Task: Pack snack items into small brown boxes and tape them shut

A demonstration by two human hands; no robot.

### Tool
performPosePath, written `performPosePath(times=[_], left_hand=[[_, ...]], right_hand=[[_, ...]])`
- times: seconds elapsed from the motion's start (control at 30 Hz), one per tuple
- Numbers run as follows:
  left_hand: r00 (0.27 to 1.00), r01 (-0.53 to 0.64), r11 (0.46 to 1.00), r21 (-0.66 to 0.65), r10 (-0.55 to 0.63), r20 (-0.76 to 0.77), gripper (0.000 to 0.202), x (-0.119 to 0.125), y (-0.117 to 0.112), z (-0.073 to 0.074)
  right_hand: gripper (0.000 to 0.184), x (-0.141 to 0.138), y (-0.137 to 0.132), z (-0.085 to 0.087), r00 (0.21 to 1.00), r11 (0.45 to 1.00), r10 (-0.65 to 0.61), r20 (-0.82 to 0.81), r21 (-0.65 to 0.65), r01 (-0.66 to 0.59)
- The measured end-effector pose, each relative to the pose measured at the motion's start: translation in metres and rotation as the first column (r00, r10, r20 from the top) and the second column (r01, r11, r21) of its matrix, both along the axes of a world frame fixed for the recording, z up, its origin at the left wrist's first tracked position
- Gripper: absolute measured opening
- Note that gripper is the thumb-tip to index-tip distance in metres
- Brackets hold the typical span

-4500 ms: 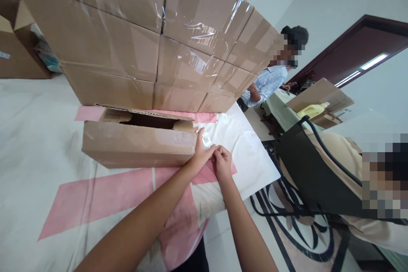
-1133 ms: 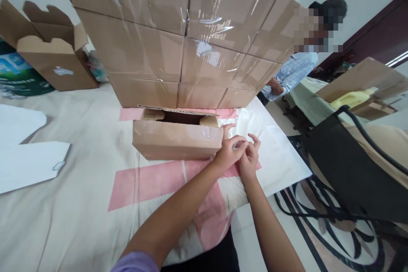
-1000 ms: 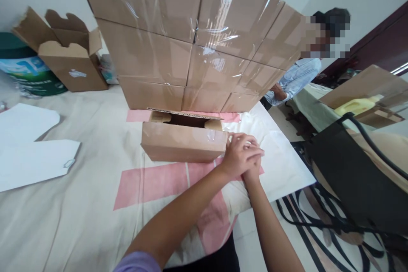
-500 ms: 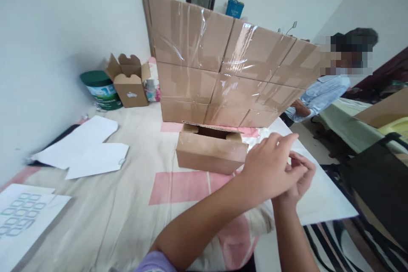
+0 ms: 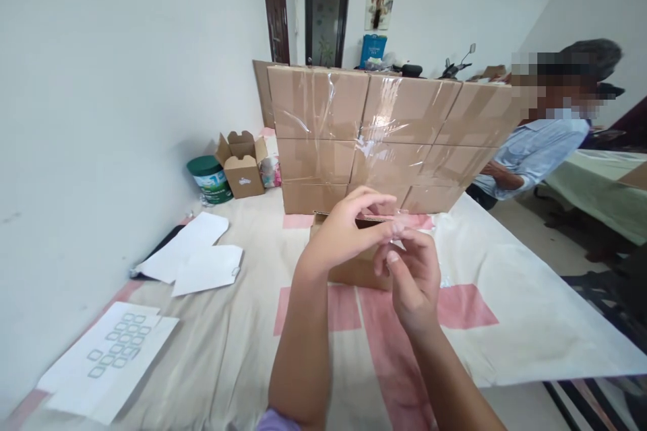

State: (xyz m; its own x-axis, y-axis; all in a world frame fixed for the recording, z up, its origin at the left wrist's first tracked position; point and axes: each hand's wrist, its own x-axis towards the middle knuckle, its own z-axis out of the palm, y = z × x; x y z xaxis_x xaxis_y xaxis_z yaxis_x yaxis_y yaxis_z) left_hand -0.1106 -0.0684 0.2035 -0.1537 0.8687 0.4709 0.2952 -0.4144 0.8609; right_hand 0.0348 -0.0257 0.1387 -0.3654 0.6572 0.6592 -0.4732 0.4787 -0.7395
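Note:
My left hand [image 5: 344, 232] and my right hand [image 5: 414, 276] are raised together in front of me. Both pinch a small clear piece of film or tape [image 5: 397, 227] between their fingertips. Just behind the hands lies a small open cardboard box [image 5: 354, 268] on the cloth-covered table [image 5: 242, 323], partly hidden by them. Behind that box stands a wall of stacked cardboard boxes [image 5: 379, 135] wrapped in clear tape.
White paper sheets [image 5: 195, 256] and a sticker sheet [image 5: 111, 357] lie at the left. An open small carton [image 5: 242, 165] and a green tub [image 5: 209, 178] sit by the wall. Another person in a light blue shirt [image 5: 536, 148] stands at the right behind the stack.
Both hands lifted off the small box's end and came up toward me, still pinching the clear piece. The view tilted up, showing the room behind the stack.

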Motion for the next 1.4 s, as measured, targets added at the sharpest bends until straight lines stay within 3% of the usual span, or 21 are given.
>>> performPosePath(times=[0.13, 0.23, 0.33, 0.43, 0.5, 0.63, 0.7, 0.8, 0.93, 1.0, 1.07, 1.1, 1.13, 1.2, 1.27, 1.4], left_hand=[[1.000, 0.023, 0.999, -0.037, -0.023, 0.010, 0.011, 0.002, 0.002, 0.002], [1.000, 0.007, 1.000, 0.024, -0.007, 0.016, 0.010, 0.002, 0.000, 0.004], [0.996, -0.080, 0.983, 0.167, 0.083, -0.011, 0.011, 0.000, -0.003, 0.004], [0.990, -0.143, 0.909, 0.392, 0.126, 0.068, 0.009, -0.007, -0.008, 0.002], [0.984, -0.179, 0.874, 0.453, 0.147, 0.106, 0.010, -0.015, -0.011, 0.001], [0.967, -0.255, 0.864, 0.435, 0.232, 0.106, 0.014, -0.027, -0.013, -0.003], [0.958, -0.285, 0.861, 0.422, 0.262, 0.115, 0.015, -0.028, -0.011, -0.004], [0.957, -0.290, 0.913, 0.285, 0.271, 0.104, 0.009, -0.023, -0.006, -0.005], [0.965, -0.251, 0.964, 0.086, 0.243, 0.095, 0.027, -0.013, 0.001, -0.007], [0.957, -0.289, 0.952, 0.096, 0.284, 0.063, 0.023, -0.010, 0.005, -0.007], [0.938, -0.346, 0.925, 0.154, 0.346, 0.029, 0.015, -0.011, 0.010, -0.009], [0.928, -0.370, 0.910, 0.186, 0.371, 0.027, 0.011, -0.012, 0.011, -0.009], [0.920, -0.390, 0.897, 0.210, 0.390, 0.040, 0.008, -0.013, 0.012, -0.010], [0.905, -0.426, 0.876, 0.229, 0.413, 0.102, 0.006, -0.017, 0.013, -0.012], [0.892, -0.448, 0.869, 0.211, 0.422, 0.161, 0.009, -0.021, 0.010, -0.013], [0.881, -0.462, 0.873, 0.158, 0.430, 0.197, 0.011, -0.026, 0.002, -0.008]], right_hand=[[0.023, 0.000, 0.000, -0.003, 0.999, 0.999, 0.024, 0.036, -0.027, -0.024], [0.021, 0.000, 0.001, -0.005, 0.997, 0.996, 0.030, 0.071, -0.091, -0.023], [0.037, 0.000, 0.005, -0.004, 0.985, 0.964, 0.150, 0.090, -0.235, -0.125], [0.053, 0.005, 0.014, -0.002, 0.953, 0.884, 0.301, 0.016, -0.381, -0.272], [0.052, 0.011, 0.024, 0.000, 0.957, 0.857, 0.287, -0.051, -0.433, -0.280], [0.044, 0.022, 0.048, 0.006, 0.976, 0.857, 0.148, -0.158, -0.473, -0.206], [0.041, 0.025, 0.061, 0.008, 0.969, 0.865, 0.125, -0.212, -0.456, -0.211], [0.036, 0.028, 0.077, 0.010, 0.949, 0.881, 0.077, -0.304, -0.426, -0.208], [0.029, 0.033, 0.090, 0.006, 0.951, 0.915, -0.047, -0.306, -0.395, -0.082], [0.027, 0.033, 0.092, -0.002, 0.963, 0.959, -0.157, -0.218, -0.267, 0.095], [0.032, 0.031, 0.093, -0.012, 0.964, 0.964, -0.266, -0.014, -0.002, 0.266], [0.033, 0.028, 0.094, -0.018, 0.950, 0.952, -0.290, 0.116, 0.141, 0.273], [0.031, 0.026, 0.095, -0.024, 0.928, 0.943, -0.284, 0.242, 0.244, 0.225], [0.025, 0.020, 0.101, -0.034, 0.895, 0.956, -0.184, 0.405, 0.285, 0.068], [0.026, 0.017, 0.110, -0.042, 0.914, 0.970, -0.089, 0.396, 0.242, -0.010], [0.026, 0.016, 0.129, -0.056, 0.947, 0.972, -0.027, 0.319, 0.229, -0.049]])
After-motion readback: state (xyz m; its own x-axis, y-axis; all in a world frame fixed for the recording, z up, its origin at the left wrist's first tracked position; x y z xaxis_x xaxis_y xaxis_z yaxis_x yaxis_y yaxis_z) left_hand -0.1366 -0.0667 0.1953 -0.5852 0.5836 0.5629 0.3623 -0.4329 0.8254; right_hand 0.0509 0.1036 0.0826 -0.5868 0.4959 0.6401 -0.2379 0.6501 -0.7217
